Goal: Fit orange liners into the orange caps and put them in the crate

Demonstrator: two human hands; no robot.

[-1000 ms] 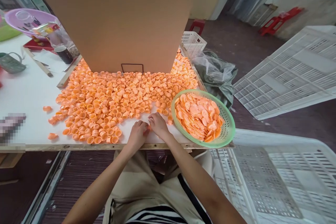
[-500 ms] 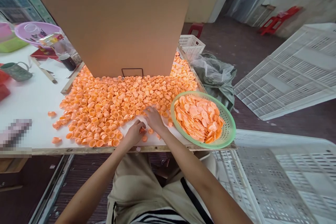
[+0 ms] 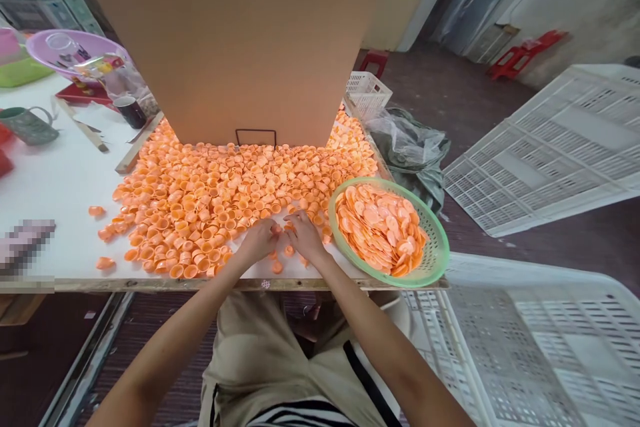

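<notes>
- A small orange piece point(image 3: 276, 229) shows at the fingertips of the left hand point(image 3: 261, 240), in the narrow gap between the two hands; its shape is mostly hidden, so no long axis can be read.
- The left hand is curled, thumb side towards the right hand; whether it truly grips that piece, I cannot tell.
- The right hand point(image 3: 304, 235) is bent over from the other side, palm down, with orange just beside its fingertips; whether it pinches anything is hidden too.
- The piece seems nearer the left fingertips, though the right ones are close by, just across the gap.
- Nearer the person's body, a few loose cups point(image 3: 277, 267) lie on the white table point(image 3: 35, 200), between the hands and its front edge.
- Ahead of both hands and out to the left spreads a wide heap of orange cups point(image 3: 195, 207), round, with mouths facing many ways; the left hand is just beside its front part.
- To the right sits a green basket point(image 3: 444, 260) with flat orange discs point(image 3: 377, 223) piled in it; the right hand is the nearer one, apart from the rim.
- Behind the heap stands a tall brown board point(image 3: 235, 47).
</notes>
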